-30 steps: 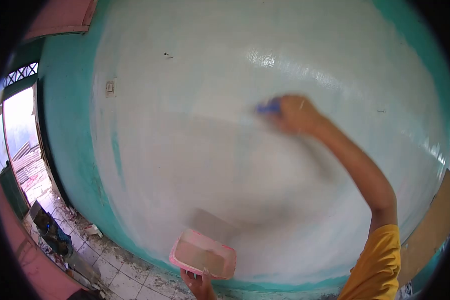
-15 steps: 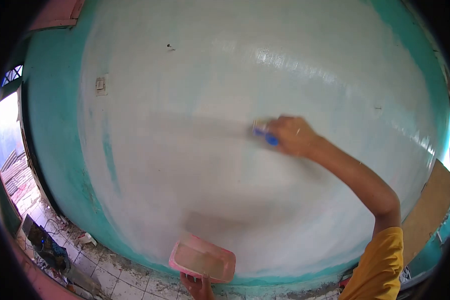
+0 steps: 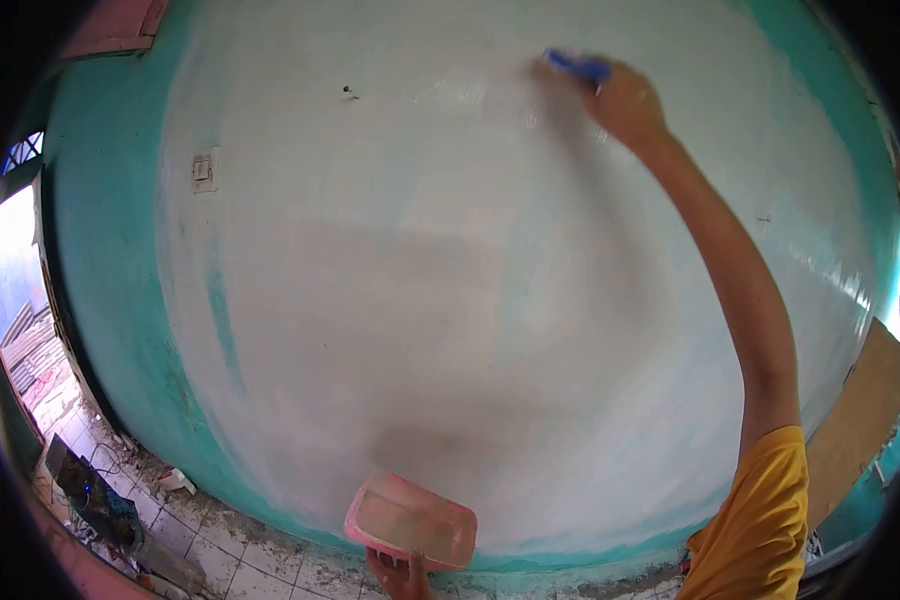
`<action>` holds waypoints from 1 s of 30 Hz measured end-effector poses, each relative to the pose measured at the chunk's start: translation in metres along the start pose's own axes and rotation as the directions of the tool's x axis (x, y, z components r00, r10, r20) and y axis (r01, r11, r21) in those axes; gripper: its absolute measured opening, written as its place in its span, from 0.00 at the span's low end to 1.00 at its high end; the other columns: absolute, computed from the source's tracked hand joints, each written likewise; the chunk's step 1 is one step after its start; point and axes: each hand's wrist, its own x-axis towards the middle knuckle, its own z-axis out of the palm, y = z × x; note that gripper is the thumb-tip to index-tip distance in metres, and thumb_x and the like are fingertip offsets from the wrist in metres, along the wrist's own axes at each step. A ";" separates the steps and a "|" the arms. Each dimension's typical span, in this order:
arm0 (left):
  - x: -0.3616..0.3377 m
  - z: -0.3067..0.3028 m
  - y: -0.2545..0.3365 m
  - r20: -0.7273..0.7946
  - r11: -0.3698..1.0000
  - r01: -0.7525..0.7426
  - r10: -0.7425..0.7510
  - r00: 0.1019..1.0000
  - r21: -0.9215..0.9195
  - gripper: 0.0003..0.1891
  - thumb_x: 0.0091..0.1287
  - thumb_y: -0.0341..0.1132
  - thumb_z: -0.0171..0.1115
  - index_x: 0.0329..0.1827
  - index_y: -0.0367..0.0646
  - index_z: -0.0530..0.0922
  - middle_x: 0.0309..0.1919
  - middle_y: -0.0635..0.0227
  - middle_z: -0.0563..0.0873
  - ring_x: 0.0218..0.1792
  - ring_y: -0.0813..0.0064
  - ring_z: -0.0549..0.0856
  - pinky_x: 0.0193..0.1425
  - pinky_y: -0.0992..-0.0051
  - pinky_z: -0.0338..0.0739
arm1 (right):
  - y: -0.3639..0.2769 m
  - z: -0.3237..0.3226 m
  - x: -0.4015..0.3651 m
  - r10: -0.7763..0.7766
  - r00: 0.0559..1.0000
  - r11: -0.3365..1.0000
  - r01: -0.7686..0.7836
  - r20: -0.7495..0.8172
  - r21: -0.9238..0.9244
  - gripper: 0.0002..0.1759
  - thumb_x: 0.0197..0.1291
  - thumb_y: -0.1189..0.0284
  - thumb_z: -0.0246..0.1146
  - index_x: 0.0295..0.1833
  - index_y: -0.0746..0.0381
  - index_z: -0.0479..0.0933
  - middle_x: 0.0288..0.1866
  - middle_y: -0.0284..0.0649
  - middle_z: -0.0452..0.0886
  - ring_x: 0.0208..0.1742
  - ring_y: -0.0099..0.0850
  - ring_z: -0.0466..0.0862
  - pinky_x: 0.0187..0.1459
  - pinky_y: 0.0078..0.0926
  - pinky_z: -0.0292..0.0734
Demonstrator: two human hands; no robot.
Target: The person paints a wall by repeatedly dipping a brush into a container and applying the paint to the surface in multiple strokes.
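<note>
My right hand point(image 3: 625, 103) is raised high on the wall, closed around the blue handle of a paintbrush point(image 3: 582, 67). The brush's tip is at the wall and slightly blurred. Low in the view, my left hand point(image 3: 402, 575) grips the near edge of a pink plastic tub point(image 3: 463, 530), which has pale paint in it. The wall point(image 3: 400, 330) is mostly covered in whitish paint, with green showing at its borders and in a few streaks. A wet sheen shows just below the brush.
A light switch point(image 3: 203, 171) and a small hole with a stub point(image 3: 349, 92) are on the wall. A doorway point(image 3: 20, 260) opens at the left. Dark debris point(image 3: 95, 495) lies on the tiled floor point(image 3: 260, 570). A brown board point(image 3: 862, 415) leans at the right.
My right hand has moved up the wall with the paintbrush, and the arm is straighter. The tub in my left hand has shifted very slightly right and down.
</note>
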 end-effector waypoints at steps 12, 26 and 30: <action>0.023 -0.001 -0.020 -0.052 0.969 -0.029 0.017 0.998 -0.243 0.39 0.69 0.42 0.63 0.74 0.31 0.53 0.68 0.52 0.65 0.67 0.58 0.66 0.71 0.57 0.60 | -0.039 0.023 -0.030 -0.133 0.887 0.961 0.007 0.443 0.276 0.31 0.61 0.42 0.57 0.45 0.60 0.85 0.35 0.50 0.86 0.40 0.49 0.85 0.45 0.43 0.79; 0.033 -0.013 -0.019 -0.090 0.915 -0.009 -0.030 0.996 -0.404 0.39 0.65 0.32 0.63 0.74 0.38 0.49 0.61 0.61 0.70 0.56 0.70 0.74 0.49 0.71 0.74 | -0.140 0.020 -0.125 -0.455 0.779 0.890 0.381 0.432 0.249 0.19 0.55 0.74 0.62 0.54 0.53 0.79 0.44 0.36 0.83 0.40 0.38 0.83 0.37 0.34 0.83; 0.042 -0.016 -0.012 -0.062 0.908 -0.001 -0.028 0.998 -0.419 0.39 0.65 0.33 0.64 0.74 0.39 0.49 0.60 0.63 0.70 0.54 0.74 0.74 0.49 0.73 0.74 | -0.166 0.006 -0.180 -0.268 0.874 0.820 -0.014 0.406 0.572 0.17 0.65 0.69 0.60 0.58 0.61 0.78 0.49 0.44 0.85 0.44 0.37 0.85 0.40 0.33 0.82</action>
